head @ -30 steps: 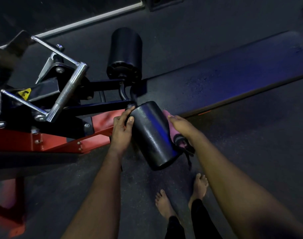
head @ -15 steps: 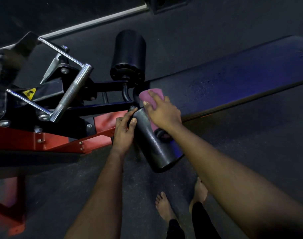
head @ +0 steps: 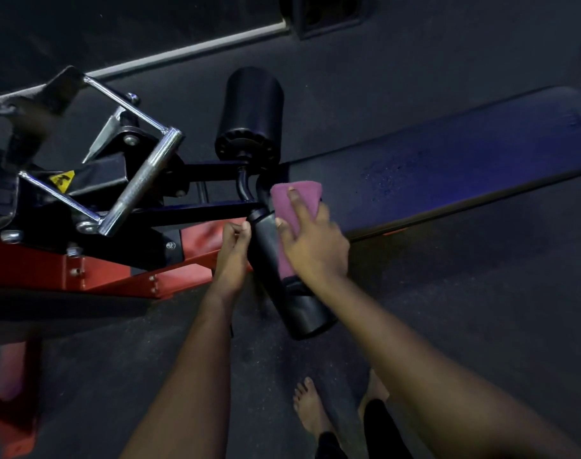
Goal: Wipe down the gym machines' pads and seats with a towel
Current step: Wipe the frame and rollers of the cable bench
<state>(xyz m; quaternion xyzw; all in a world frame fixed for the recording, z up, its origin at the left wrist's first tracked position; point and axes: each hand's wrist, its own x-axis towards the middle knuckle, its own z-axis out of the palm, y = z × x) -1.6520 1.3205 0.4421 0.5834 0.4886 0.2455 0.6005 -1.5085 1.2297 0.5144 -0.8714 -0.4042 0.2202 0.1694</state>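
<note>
Head camera looks down on the pink towel, lying on top of the near black roller pad under the flat, spread fingers of the right hand. The left hand curls round the pad's left side, beside the red frame. If the pad rolls under a hard push, the loose towel could slip off onto the floor.

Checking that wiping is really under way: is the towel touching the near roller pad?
Touching. The head view shows the right hand pressing the towel flat onto the near pad, with no gap visible.
</note>
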